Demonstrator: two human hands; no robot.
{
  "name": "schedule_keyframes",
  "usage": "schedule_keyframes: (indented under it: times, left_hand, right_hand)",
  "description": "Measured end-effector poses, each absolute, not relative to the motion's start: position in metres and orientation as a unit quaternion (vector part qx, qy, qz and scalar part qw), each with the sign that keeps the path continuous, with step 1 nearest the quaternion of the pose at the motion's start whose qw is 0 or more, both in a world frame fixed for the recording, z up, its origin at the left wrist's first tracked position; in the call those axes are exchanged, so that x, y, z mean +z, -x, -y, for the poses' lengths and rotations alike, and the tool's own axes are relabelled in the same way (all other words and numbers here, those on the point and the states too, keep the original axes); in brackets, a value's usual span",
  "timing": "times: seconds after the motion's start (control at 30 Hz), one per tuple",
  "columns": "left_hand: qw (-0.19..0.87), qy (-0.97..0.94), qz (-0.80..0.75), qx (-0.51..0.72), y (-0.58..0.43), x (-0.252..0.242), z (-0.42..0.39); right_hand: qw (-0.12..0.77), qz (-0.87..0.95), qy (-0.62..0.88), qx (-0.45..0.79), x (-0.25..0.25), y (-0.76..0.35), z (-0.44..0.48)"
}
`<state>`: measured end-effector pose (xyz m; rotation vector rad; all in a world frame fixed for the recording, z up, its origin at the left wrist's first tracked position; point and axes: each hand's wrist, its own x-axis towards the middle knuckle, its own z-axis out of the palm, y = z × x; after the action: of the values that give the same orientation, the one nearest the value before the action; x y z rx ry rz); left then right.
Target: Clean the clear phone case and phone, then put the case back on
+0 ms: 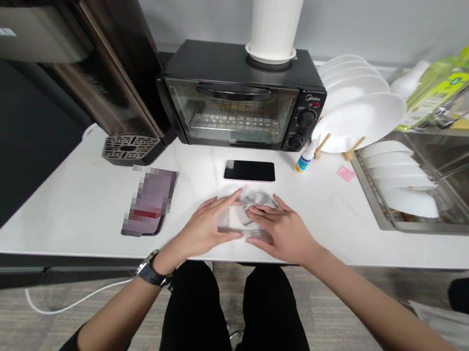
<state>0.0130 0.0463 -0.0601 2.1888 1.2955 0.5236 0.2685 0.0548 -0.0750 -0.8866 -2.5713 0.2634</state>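
Flanking, touching crumpled cloth (251,203): left hand (207,222), right hand (284,233).

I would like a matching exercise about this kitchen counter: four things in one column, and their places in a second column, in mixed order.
Things
1. phone
2. white vase
3. pink note
4. crumpled grey cloth

Places
A. on top of the toaster oven
B. touched by the left hand and the right hand
C. on the counter, beside the sink
D. lying flat, directly in front of that oven

Pairs: 1-D, 2-A, 3-C, 4-B
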Motion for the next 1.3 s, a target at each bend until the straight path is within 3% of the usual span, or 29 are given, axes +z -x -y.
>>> schedule_keyframes:
  times: [0.17, 0.33, 0.53, 0.73, 1.03, 1.3]
  left_hand:
    - [0.223, -0.853, -0.454, 0.133, -0.011, -0.047, -0.053]
    - [0.159, -0.880, -0.436, 0.097, -0.010, -0.039, -0.054]
    - [0.145, -0.877, -0.448, 0.093, -0.010, -0.046, -0.041]
    - [0.117, -0.883, -0.448, 0.072, -0.017, -0.039, -0.035]
    - [0.143, -0.864, -0.473, 0.097, -0.010, -0.044, -0.037]
    - [0.164, -0.821, -0.524, 0.155, -0.008, -0.067, -0.020]
  right_hand:
    - [0.188, 0.944, 0.200, 0.184, -0.066, -0.246, -0.064]
    - [0.146, 0.948, 0.173, 0.223, -0.054, -0.281, -0.066]
    - [0.153, 0.956, 0.215, 0.125, -0.051, -0.346, -0.068]
    - [0.149, 0.959, 0.235, 0.052, -0.063, -0.325, -0.078]
    - [0.148, 0.969, 0.101, 0.169, -0.059, -0.247, -0.090]
    - [0.136, 0.960, 0.142, 0.200, -0.051, -0.319, -0.085]
